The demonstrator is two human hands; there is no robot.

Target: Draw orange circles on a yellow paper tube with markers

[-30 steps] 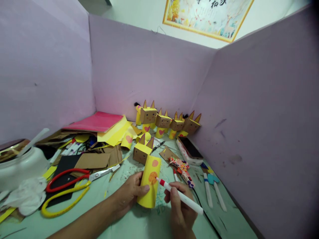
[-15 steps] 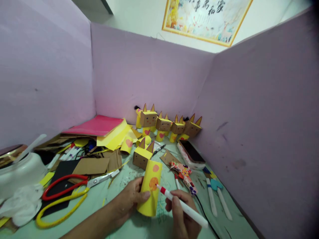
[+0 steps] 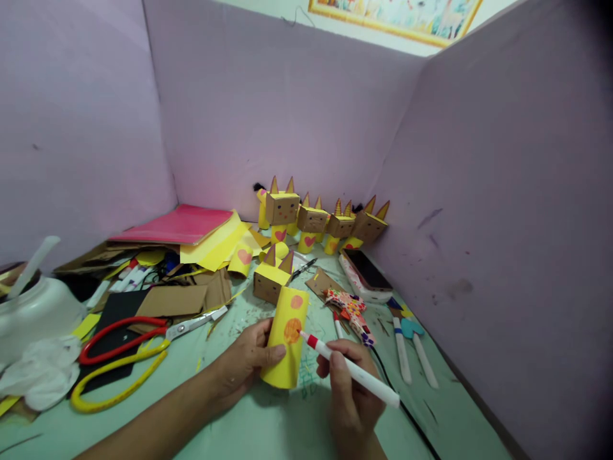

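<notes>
A yellow paper tube (image 3: pixel 283 368) stands tilted in my left hand (image 3: pixel 249 352), which grips its lower left side with the thumb across the front. Two orange-red spots show on the tube, a small one above a larger one. My right hand (image 3: pixel 352 377) is closed around a white marker (image 3: pixel 366 377) with a red collar. Its tip meets the right edge of the larger spot. Just behind the tube sits a small cardboard box head (image 3: pixel 269 281) with a yellow top and two pointed ears.
Red-and-yellow scissors (image 3: pixel 167 332) lie left, beside cardboard scraps (image 3: pixel 172 300) and a white jar (image 3: pixel 38 313). Several eared box figures (image 3: pixel 282 211) line the back wall. A phone (image 3: pixel 366 269), a flower-patterned glue gun (image 3: pixel 352 310) with its cable, and plastic-handled tools (image 3: pixel 402 351) are right.
The view has tipped downward, so everything sits higher or shifted in the picture. Both hands keep their holds, and the marker tip stays at the larger spot, whose colouring looks slightly fuller.
</notes>
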